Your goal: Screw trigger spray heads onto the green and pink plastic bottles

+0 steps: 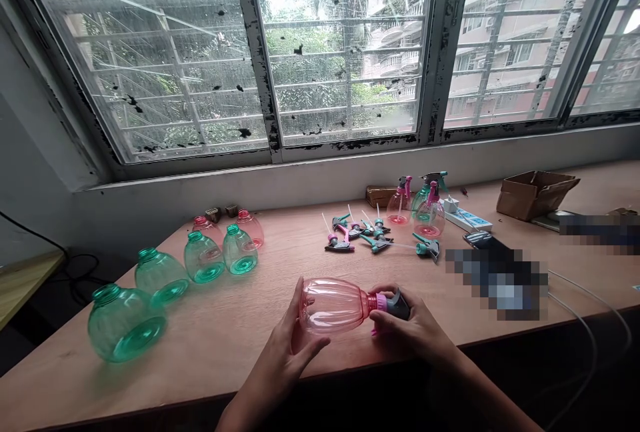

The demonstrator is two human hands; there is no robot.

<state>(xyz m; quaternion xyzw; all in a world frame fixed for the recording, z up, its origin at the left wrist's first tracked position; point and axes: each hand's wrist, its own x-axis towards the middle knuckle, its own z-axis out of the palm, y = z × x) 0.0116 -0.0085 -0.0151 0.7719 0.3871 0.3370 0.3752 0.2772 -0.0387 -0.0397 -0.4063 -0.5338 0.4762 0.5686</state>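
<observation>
A clear pink plastic bottle [333,304] lies on its side near the front edge of the wooden table [250,325]. My left hand [290,345] cups its base end, fingers wrapped round it. My right hand [407,329] grips the pink and grey spray trigger head [395,303] at the bottle's neck. Further back lie several loose trigger heads [360,232] with thin tubes.
Several empty green bottles [200,259] and two pink ones [250,227] stand at the left. Three finished spray bottles [425,209] stand at the back, beside a power strip [467,219] and a cardboard box [535,193]. A window runs behind.
</observation>
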